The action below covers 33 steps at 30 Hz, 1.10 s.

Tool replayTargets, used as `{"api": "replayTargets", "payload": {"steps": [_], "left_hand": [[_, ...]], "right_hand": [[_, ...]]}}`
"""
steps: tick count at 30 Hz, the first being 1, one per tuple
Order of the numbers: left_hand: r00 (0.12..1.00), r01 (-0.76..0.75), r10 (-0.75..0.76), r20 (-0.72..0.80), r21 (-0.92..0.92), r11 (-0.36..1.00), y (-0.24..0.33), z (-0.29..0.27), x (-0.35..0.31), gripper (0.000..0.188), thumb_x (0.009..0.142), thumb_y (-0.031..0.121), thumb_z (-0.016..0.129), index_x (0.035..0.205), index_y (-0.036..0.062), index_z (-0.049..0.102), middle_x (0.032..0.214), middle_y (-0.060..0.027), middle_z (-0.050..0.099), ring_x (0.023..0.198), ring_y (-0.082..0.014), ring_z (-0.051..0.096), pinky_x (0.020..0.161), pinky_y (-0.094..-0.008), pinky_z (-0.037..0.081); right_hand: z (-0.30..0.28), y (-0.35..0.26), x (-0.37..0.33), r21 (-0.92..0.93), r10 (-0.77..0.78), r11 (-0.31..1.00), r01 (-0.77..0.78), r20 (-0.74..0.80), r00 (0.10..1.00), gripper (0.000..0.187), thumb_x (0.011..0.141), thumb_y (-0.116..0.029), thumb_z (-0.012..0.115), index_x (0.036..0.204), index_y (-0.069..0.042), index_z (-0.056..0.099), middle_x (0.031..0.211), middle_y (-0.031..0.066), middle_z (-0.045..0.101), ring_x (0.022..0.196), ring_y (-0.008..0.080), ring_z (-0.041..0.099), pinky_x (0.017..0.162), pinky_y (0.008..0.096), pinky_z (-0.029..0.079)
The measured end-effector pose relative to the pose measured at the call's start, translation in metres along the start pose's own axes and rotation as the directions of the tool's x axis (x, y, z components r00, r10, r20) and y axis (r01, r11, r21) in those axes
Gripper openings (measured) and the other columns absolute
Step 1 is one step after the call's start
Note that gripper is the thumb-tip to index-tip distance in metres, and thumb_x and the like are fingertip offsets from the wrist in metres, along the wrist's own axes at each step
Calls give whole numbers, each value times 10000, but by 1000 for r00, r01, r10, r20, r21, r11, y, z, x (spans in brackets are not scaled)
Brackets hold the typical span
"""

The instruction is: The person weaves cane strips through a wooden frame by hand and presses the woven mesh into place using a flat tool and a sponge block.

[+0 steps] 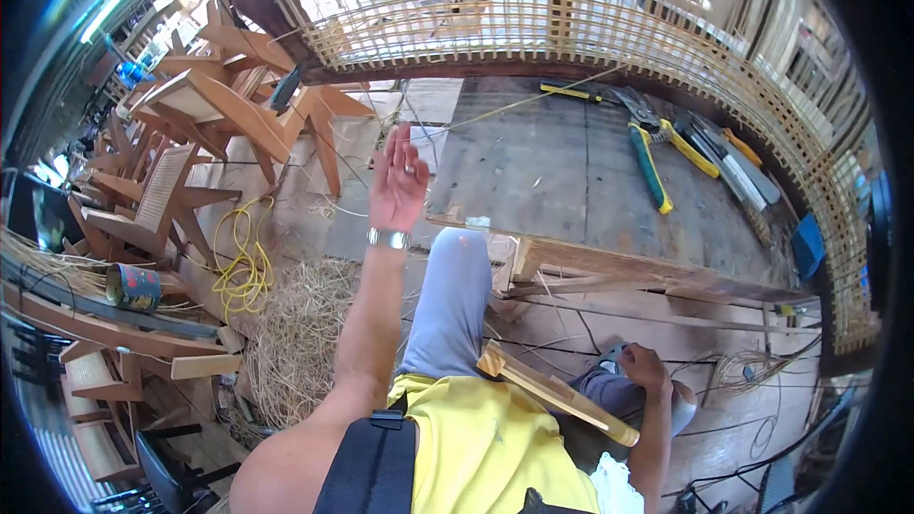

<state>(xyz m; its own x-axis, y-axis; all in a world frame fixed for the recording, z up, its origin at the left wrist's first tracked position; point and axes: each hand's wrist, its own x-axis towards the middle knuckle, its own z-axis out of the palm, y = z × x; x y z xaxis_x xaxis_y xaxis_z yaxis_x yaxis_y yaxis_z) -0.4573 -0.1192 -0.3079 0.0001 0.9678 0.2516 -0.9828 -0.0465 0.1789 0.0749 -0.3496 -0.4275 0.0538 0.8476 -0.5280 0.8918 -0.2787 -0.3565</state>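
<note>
My left hand (pixel 400 181), with a metal watch at its wrist, is raised left of the worktable (pixel 533 171). Its fingers are bent and close together at the end of a thin cane strand (pixel 533 98). That strand runs fairly straight from the hand up to the woven cane panel (pixel 438 43) in its dark wooden frame. The exact grip at the fingertips is hard to see. Low on the right, my right hand (pixel 645 366) hangs by my bent leg with curled fingers; what they hold, if anything, is hidden.
On the worktable lie yellow-green pliers (pixel 651 167), a yellow-black cutter knife (pixel 571 92) and several other hand tools (pixel 733 162). Wooden chair frames (pixel 219 105), a yellow cord (pixel 245 262) and a heap of cane scraps (pixel 300 333) are at left. A wooden bar (pixel 562 395) crosses near my lap.
</note>
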Motion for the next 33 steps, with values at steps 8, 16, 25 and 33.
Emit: {"api": "replayTargets", "payload": {"steps": [8, 16, 25, 33], "left_hand": [[997, -62, 60, 57, 48, 997, 89, 12, -11, 159, 1057, 105, 570, 1202, 77, 627, 1019, -17, 605, 835, -148, 559, 638, -248, 498], [990, -86, 19, 138, 495, 864, 131, 82, -76, 331, 1100, 148, 483, 1389, 0, 548, 1176, -72, 644, 1011, -216, 635, 833, -280, 618], [882, -169, 373, -289, 545, 821, 147, 114, -48, 455, 1115, 282, 489, 1427, -45, 538, 1474, -196, 594, 1358, -335, 570, 1165, -488, 461], [985, -59, 141, -100, 572, 818, 196, 49, -59, 395, 1132, 263, 475, 1319, -41, 642, 1349, -181, 700, 1269, -324, 654, 1095, -458, 510]], "right_hand": [[6, 2, 9, -83, 26, 996, -28, -20, 999, 396, 943, -411, 662, 1119, -64, 741, 1073, 246, 751, 1045, 437, 719, 930, 524, 566], [38, 26, 31, -70, -8, 998, 6, -34, 999, 414, 958, -400, 618, 1124, -36, 726, 1091, 211, 760, 1058, 409, 723, 932, 521, 570], [32, 21, 16, -52, 26, 998, -30, -73, 997, 397, 963, -433, 651, 1102, -69, 730, 1130, 186, 753, 1098, 396, 709, 934, 506, 559], [-6, -14, -23, 126, -86, 987, 96, -76, 993, 439, 999, -449, 627, 1171, -53, 707, 1143, 199, 751, 1128, 391, 708, 965, 498, 547]]}}
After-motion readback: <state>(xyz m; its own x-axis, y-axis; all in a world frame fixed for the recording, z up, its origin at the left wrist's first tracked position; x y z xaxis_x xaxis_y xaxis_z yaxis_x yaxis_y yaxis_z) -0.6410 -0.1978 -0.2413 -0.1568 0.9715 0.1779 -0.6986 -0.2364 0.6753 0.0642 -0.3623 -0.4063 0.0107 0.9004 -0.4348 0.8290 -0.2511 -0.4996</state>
